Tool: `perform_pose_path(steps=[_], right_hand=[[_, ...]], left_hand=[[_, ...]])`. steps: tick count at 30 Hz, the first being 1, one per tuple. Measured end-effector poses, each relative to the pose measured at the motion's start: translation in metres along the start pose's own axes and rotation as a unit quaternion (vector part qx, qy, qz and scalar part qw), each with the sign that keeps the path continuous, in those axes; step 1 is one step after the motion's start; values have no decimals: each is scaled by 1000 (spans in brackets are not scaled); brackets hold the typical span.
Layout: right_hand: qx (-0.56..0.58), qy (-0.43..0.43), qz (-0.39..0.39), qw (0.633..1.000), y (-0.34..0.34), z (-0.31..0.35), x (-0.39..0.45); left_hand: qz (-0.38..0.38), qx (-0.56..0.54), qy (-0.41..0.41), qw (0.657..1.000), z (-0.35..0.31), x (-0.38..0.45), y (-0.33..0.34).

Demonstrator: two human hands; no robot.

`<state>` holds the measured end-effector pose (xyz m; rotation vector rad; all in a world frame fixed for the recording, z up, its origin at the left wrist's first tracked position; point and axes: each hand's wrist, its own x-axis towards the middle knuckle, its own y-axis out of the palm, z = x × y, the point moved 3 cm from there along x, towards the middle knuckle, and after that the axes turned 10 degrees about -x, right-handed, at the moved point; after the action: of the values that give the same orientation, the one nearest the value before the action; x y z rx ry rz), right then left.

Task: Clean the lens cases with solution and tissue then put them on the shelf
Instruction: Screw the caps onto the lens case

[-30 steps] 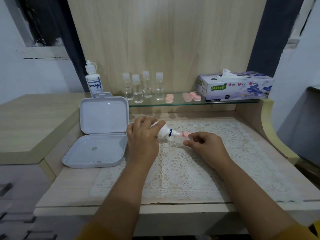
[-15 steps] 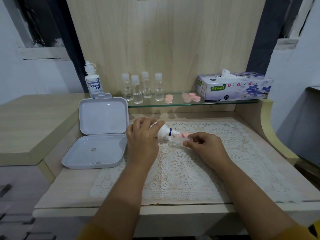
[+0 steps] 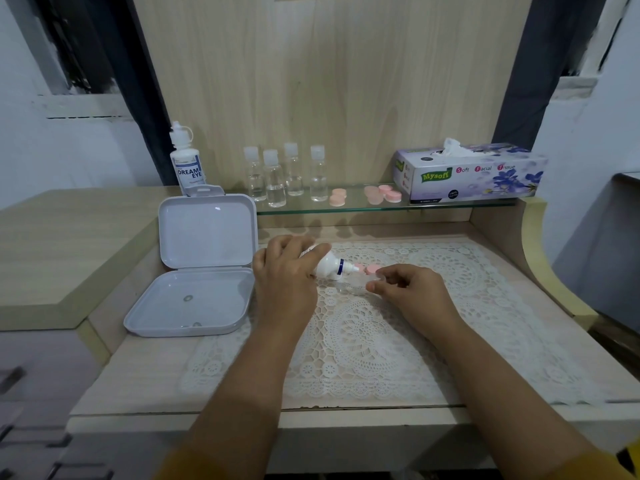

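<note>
White bottle (image 3: 329, 265) lies tipped in our left hand (image 3: 287, 271), fingers curled round it; our right hand (image 3: 412, 292) pinches the clear lens case (image 3: 360, 282) on lace.

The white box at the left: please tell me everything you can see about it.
The white box is a hinged case with rounded corners, plastic by its look. It stands open: the lid leans upright at the back and the shallow base lies flat on the desk, beside the lace mat. Two small round things lie in the base. Neither hand touches it.
</note>
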<state>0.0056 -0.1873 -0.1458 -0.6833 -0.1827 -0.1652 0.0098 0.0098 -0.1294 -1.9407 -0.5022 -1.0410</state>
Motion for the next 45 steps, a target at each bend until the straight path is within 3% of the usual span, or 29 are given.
perform_pose_path(steps=[28,36,45], right_hand=[[5,1,-1,1000,0,0,-1],[4,1,4,1000,0,-1,0],[7,-1,13,1000,1,-1,0]], left_hand=[[-2,11,-4,1000,0,0,0],[35,30,-19,999,-3,0,0],[21,42,20,999,-13,0,4]])
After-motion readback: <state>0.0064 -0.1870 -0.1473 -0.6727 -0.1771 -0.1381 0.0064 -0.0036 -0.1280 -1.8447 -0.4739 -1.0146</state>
